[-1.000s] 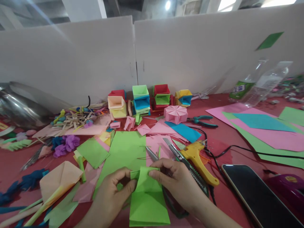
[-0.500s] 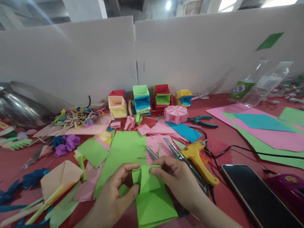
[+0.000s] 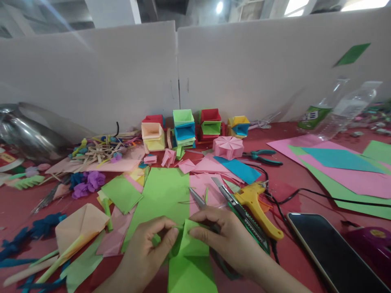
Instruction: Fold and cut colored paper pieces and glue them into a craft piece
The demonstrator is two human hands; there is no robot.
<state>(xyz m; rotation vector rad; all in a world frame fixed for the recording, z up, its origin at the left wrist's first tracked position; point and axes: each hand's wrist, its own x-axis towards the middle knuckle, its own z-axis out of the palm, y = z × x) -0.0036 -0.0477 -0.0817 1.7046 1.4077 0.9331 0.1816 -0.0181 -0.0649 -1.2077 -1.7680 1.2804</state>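
Observation:
Both hands grip one piece of folded green paper [image 3: 192, 268] low in the middle of the view. My left hand [image 3: 149, 248] pinches its upper left edge between thumb and fingers. With the thumb on the front and the fingers behind, my right hand [image 3: 224, 236] holds the upper right part. Partly under the right hand lie scissors [image 3: 197, 198], blades pointing away from me. Beside that hand are a utility knife [image 3: 241, 211] with its blade out and a yellow glue gun [image 3: 259, 211]. Behind the hands lies a flat green sheet [image 3: 163, 195].
Folded paper boxes [image 3: 184, 130] stand in stacks by the white partition [image 3: 122, 73], near a pink round paper box [image 3: 228, 147] and pliers [image 3: 264, 156]. At right are a phone [image 3: 332, 252], a black cord [image 3: 324, 193] and plastic bottles [image 3: 345, 110]. A metal kettle [image 3: 33, 136] stands left.
The folded green paper has turned slightly and shifted down and left between my hands. Both hands are a little lower, and the left side flap is now pinched closer in.

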